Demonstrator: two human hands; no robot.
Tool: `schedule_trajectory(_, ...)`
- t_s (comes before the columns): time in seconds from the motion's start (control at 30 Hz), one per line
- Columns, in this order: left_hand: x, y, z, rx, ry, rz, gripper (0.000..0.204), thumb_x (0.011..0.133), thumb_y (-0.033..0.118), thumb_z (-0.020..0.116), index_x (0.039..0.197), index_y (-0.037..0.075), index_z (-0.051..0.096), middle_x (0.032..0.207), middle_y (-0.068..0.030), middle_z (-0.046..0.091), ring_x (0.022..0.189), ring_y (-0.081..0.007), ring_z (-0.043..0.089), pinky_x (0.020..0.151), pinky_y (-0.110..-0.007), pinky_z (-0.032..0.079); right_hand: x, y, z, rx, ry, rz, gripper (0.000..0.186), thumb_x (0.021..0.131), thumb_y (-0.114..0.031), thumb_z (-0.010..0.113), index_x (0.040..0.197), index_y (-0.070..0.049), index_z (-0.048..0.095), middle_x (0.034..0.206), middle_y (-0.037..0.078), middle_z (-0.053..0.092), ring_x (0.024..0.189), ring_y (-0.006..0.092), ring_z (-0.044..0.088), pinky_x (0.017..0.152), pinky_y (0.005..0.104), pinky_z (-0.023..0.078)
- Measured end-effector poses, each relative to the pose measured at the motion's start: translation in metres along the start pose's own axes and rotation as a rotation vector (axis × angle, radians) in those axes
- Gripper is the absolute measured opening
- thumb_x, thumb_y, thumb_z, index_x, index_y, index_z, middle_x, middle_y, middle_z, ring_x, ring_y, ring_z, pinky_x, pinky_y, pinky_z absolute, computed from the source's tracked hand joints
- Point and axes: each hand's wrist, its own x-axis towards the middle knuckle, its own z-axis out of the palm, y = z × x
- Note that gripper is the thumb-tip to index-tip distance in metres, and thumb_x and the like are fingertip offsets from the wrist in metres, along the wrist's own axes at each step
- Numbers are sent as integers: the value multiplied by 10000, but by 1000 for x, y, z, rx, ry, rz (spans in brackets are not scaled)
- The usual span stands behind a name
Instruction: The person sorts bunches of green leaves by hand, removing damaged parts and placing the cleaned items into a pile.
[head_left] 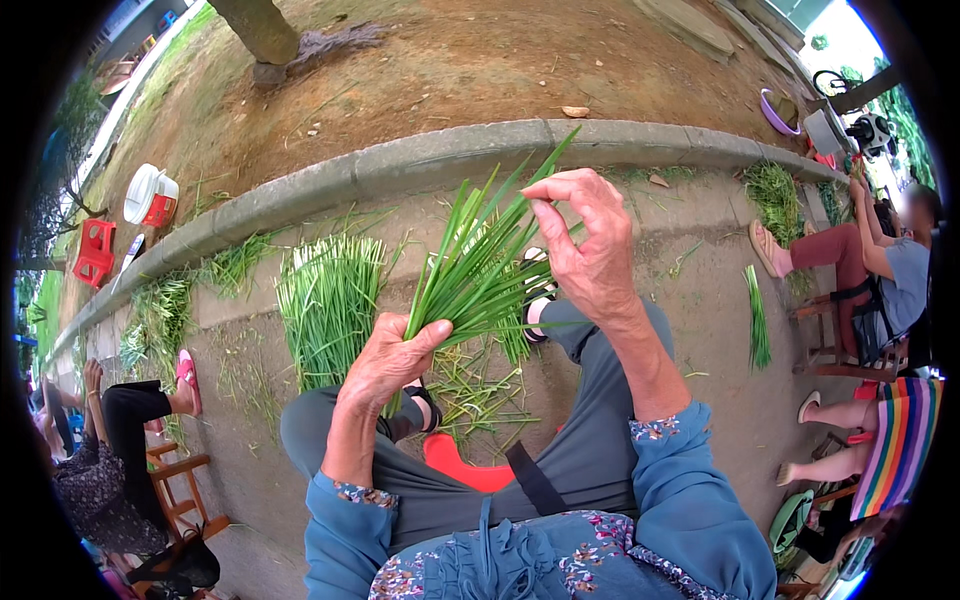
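My left hand [385, 358] is closed around the lower part of a bunch of chives [462, 275]. The long green blades fan out up and to the right, with some pale stalks among them. My right hand [592, 245] is raised beside the upper ends of the bunch, thumb and forefinger pinched together. Whatever lies between those fingertips is too small to make out. On the ground to the left, a large heap of chives [330, 305] lies with its pale ends pointing away from me. Loose yellowish-green scraps [485, 395] are scattered between my feet.
A concrete kerb [450, 160] curves across beyond the heap, with bare soil behind it. A white bucket [150, 195] and red stool [95, 252] stand far left. A small chive bundle [758, 320] lies right. Other people sit on both sides.
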Motion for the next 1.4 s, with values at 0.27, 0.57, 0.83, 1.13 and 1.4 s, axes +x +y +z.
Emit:
schedule_trajectory(0.27,0,0,-1,3,-9,12,342,853,346,650,665,73,565,484,78,358,418,-20,284,379,-223,182,-2,-3,-1,-44,-182,-10,179,743,-96,661,915,-128,627,826,4,577,845,198,559,883,393,343)
schedule_trajectory(0.57,0,2,-1,41,21,13,362,851,350,649,633,82,541,489,77,364,426,-19,282,386,-229,182,-6,4,1,-180,-149,-105,137,762,-124,667,885,-155,618,819,-8,575,832,184,561,920,433,325)
schedule_trajectory(0.83,3,-3,-4,29,26,34,365,873,331,625,633,106,468,491,89,343,395,-11,269,352,-214,168,-6,3,3,-387,-92,-242,177,692,-131,690,845,-164,608,817,-29,544,847,172,547,913,455,327)
schedule_trajectory(1.13,2,1,1,39,19,16,379,854,377,641,630,90,531,485,79,355,422,-14,274,386,-223,171,-10,1,12,-503,-15,-161,116,600,-113,614,680,-118,530,711,6,504,756,195,512,803,415,347)
schedule_trajectory(1.4,-2,0,0,-64,-5,9,356,872,328,629,627,101,502,488,84,349,417,-16,275,378,-219,171,0,24,-6,-325,192,186,65,663,-74,604,687,-82,544,631,30,545,641,206,535,701,368,395)
